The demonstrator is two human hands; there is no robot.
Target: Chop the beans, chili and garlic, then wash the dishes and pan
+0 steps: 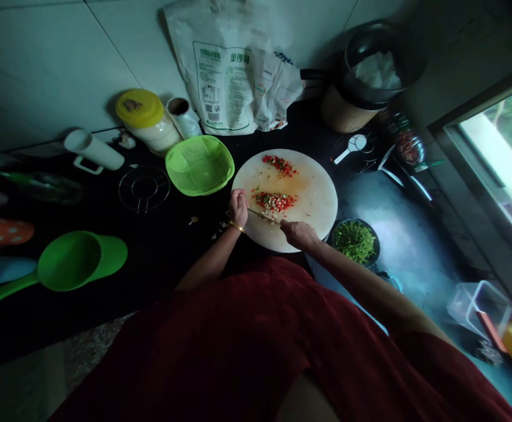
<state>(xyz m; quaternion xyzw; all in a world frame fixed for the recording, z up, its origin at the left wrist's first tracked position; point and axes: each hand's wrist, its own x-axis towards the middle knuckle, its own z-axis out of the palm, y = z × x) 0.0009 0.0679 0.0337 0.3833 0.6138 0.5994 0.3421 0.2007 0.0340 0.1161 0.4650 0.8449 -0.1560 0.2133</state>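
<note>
My right hand (300,235) is wrapped round the handle of a knife (262,216). The blade slants low over a round white cutting board (317,199). At the blade's far end is my left hand (238,206), its fingers closed against the tip; exactly how they grip it is too small to tell. Pale chopped bits, perhaps garlic (268,215), lie along the blade. Just beyond it is a pile of chopped red chili (277,201) mixed with green and pale pieces. A second chili pile (281,165) rests toward the board's far edge.
Left of the board sit a green basket (201,167), a wire rack (144,189) and a green ladle-like scoop (74,261). A bowl of chopped greens (356,241) stands close by my right forearm. Behind are a yellow-lidded jar (144,117), a large bag (225,76) and a white spoon (350,147).
</note>
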